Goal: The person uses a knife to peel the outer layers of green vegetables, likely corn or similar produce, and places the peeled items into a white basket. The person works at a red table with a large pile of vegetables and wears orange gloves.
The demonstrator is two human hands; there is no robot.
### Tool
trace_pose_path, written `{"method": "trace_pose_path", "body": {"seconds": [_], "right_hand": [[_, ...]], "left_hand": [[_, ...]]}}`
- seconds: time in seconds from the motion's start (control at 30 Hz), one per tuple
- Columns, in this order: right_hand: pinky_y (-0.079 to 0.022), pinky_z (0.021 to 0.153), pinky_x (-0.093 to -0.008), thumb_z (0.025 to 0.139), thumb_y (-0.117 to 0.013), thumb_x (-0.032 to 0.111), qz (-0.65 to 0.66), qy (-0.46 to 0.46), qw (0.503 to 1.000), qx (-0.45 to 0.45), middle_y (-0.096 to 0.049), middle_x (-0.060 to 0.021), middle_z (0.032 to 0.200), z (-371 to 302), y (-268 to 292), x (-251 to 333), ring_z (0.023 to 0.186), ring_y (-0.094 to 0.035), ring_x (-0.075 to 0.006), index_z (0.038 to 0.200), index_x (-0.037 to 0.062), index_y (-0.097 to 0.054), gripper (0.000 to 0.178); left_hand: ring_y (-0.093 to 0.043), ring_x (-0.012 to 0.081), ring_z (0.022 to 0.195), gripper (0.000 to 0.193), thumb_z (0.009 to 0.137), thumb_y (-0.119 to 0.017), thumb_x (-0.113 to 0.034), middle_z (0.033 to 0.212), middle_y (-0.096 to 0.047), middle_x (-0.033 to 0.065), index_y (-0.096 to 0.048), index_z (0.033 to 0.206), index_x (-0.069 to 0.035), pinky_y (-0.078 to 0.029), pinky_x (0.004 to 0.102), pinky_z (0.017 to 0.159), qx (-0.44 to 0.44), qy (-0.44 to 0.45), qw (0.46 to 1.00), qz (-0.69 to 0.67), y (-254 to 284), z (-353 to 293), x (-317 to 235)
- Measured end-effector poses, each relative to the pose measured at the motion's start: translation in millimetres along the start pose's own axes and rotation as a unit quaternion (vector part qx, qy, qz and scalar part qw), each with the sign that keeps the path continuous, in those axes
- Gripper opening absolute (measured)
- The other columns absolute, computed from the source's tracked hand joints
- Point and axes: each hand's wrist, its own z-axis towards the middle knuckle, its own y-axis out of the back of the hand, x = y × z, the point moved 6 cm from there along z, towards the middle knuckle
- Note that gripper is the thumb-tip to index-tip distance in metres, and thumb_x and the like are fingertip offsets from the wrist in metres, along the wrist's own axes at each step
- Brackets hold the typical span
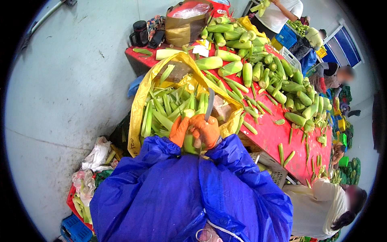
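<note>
My left hand (178, 131), in an orange glove, is closed round a green-husked ear of corn (189, 143) held upright close to my chest. My right hand (206, 130), gloved the same way, grips a knife (210, 104) whose curved blade points up and away from me. Its fingers also touch the side of the ear. Just beyond both hands a yellow sack (139, 117) gapes wide, filled with cut husk leaves (163, 111). The lower part of the ear is partly hidden by my hands and blue sleeves.
A red table (268, 139) bears a large heap of corn ears (278, 76) and scattered husk strips. At its far end stand a brown bag (183, 30) and a black mug (140, 33). Several people are along the right; a blue crate (75, 228) is at lower left.
</note>
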Motion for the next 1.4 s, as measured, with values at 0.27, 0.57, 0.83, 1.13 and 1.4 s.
{"method": "trace_pose_path", "body": {"seconds": [0.27, 0.57, 0.83, 1.13, 1.4], "right_hand": [[-0.037, 0.042, -0.0236, 0.080, -0.063, 0.014, -0.071, -0.117, 0.991, 0.010, -0.062, -0.0121, 0.063, -37.3, 14.3, 13.7, 0.043, -0.049, -0.0121, 0.081, -0.0034, -0.066, 0.018], [-0.038, 0.044, -0.0249, 0.085, -0.062, 0.024, -0.141, -0.106, 0.984, -0.037, -0.059, -0.0067, 0.060, -25.5, 49.2, 27.8, 0.046, -0.050, -0.0115, 0.076, 0.0017, -0.063, 0.024], [-0.044, 0.047, -0.0245, 0.080, -0.071, 0.035, -0.322, -0.078, 0.942, 0.061, -0.064, -0.0048, 0.078, 47.8, -16.4, 20.4, 0.055, -0.053, -0.0087, 0.113, -0.0003, -0.063, 0.049], [-0.042, 0.043, -0.0283, 0.076, -0.063, 0.011, -0.207, -0.109, 0.972, -0.024, -0.061, -0.0070, 0.065, 50.0, 2.8, -11.9, 0.044, -0.052, -0.0134, 0.085, -0.0028, -0.065, 0.017], [-0.044, 0.042, -0.0337, 0.071, -0.058, 0.007, 0.048, -0.149, 0.975, -0.154, -0.056, -0.0118, 0.058, 40.8, 36.1, -48.4, 0.042, -0.052, -0.0222, 0.074, -0.0013, -0.059, 0.009]], "left_hand": [[-0.064, 0.0273, 0.083, 0.063, 0.091, -0.048, -0.059, 0.095, -0.066, 0.0151, -0.055, 0.120, -0.004, -0.054, 0.0390, 0.076, -0.191, -0.016, 0.967, -0.169, 82.4, 53.8, -44.2], [-0.061, 0.0302, 0.092, 0.078, 0.084, -0.047, -0.070, 0.107, -0.062, 0.0164, -0.049, 0.127, -0.005, -0.051, 0.0468, 0.082, -0.194, -0.043, 0.958, -0.208, 149.9, 51.1, -83.0], [-0.057, 0.0156, 0.102, 0.059, 0.094, -0.051, -0.051, 0.115, -0.061, 0.0088, -0.055, 0.128, -0.002, -0.044, 0.0280, 0.090, 0.048, -0.030, 0.996, 0.073, 12.4, 7.7, -96.4], [-0.054, 0.0143, 0.102, 0.063, 0.092, -0.058, -0.049, 0.114, -0.060, 0.0074, -0.050, 0.132, -0.001, -0.043, 0.0273, 0.090, 0.102, -0.029, 0.988, 0.113, 8.9, 4.5, -81.1], [-0.052, 0.0152, 0.103, 0.060, 0.093, -0.060, -0.034, 0.114, -0.058, 0.0055, -0.041, 0.139, -0.001, -0.042, 0.0279, 0.093, -0.055, -0.156, 0.970, 0.179, 1.5, 3.9, -71.9]]}}
